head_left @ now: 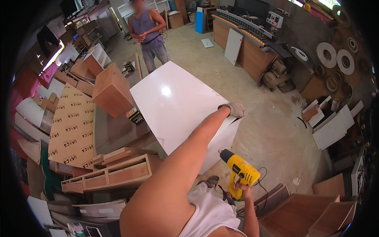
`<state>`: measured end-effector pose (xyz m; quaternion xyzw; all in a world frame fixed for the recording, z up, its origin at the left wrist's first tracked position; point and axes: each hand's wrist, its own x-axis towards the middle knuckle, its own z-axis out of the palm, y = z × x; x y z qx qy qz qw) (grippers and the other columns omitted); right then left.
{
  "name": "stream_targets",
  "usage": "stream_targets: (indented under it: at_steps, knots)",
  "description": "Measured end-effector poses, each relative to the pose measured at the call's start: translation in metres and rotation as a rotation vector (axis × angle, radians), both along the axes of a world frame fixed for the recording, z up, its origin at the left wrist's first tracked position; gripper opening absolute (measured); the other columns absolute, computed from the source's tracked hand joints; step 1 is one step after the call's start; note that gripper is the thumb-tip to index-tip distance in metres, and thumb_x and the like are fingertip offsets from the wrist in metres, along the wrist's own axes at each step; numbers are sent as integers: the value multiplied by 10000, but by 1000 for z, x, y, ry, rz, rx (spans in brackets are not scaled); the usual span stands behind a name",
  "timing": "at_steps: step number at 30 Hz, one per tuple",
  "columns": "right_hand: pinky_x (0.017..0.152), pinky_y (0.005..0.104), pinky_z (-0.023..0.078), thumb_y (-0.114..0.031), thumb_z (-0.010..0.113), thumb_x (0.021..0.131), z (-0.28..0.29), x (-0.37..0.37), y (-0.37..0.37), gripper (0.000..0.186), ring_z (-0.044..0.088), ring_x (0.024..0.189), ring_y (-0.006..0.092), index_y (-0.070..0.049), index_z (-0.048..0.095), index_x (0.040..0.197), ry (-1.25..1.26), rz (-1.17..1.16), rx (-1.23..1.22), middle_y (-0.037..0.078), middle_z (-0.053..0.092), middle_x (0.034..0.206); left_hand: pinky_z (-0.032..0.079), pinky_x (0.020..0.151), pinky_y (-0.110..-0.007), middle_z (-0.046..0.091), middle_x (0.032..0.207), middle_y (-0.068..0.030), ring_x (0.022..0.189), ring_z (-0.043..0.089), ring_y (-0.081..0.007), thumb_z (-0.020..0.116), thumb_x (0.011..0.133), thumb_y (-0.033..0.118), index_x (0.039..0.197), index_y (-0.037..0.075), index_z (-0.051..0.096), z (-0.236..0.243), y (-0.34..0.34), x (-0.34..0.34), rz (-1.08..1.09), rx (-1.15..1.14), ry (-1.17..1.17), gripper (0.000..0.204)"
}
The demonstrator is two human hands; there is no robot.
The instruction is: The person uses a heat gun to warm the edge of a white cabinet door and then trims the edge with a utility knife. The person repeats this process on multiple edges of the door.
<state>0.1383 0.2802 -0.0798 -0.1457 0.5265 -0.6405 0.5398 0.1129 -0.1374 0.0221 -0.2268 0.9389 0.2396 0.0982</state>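
A white glossy panel (166,106) lies before me as the top of a box-like piece, with a strip of white sheet along its right edge and a dark gap below. My left hand (233,110), in a grey glove, grips the panel's right corner, my arm stretched across it. My right hand (242,189) holds a yellow heat gun (244,172) by its handle, with the nozzle pointing toward the panel's lower right side. A cord hangs from the gun.
A person (146,31) stands beyond the panel. Wooden boxes (111,89), a patterned board (71,126) and drawer frames (126,173) crowd the left. A machine bench (246,41) stands behind. Boards (331,126) lean at right, below rings on the wall, above wooden cabinet pieces (300,213).
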Motion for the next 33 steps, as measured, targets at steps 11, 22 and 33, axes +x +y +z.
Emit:
stream_targets:
  at_steps: [11,22,33]
  knots:
    - [538,315,483,-28,649,599,9,-10,-13,327,582,566,205,5,576,917,-10,-120,-27,93,594,707,503,807,-386,705,1006,-95,960,658,-269,620,693,250,977,158,729,-15,-8,-9,-36,-60,20,318]
    - [525,316,486,-28,650,639,-18,-4,-26,301,581,550,205,7,558,923,16,-181,-26,85,585,708,513,771,-394,705,966,-117,925,668,-280,615,660,235,918,162,740,-24,-13,-8,-47,-88,19,295]
    - [533,355,490,-18,632,624,1,-20,-12,328,567,555,227,-12,544,940,-188,-132,-86,90,566,693,513,759,-393,708,929,-111,892,674,-284,598,649,222,899,154,741,-27,-10,-6,-28,-57,95,296]
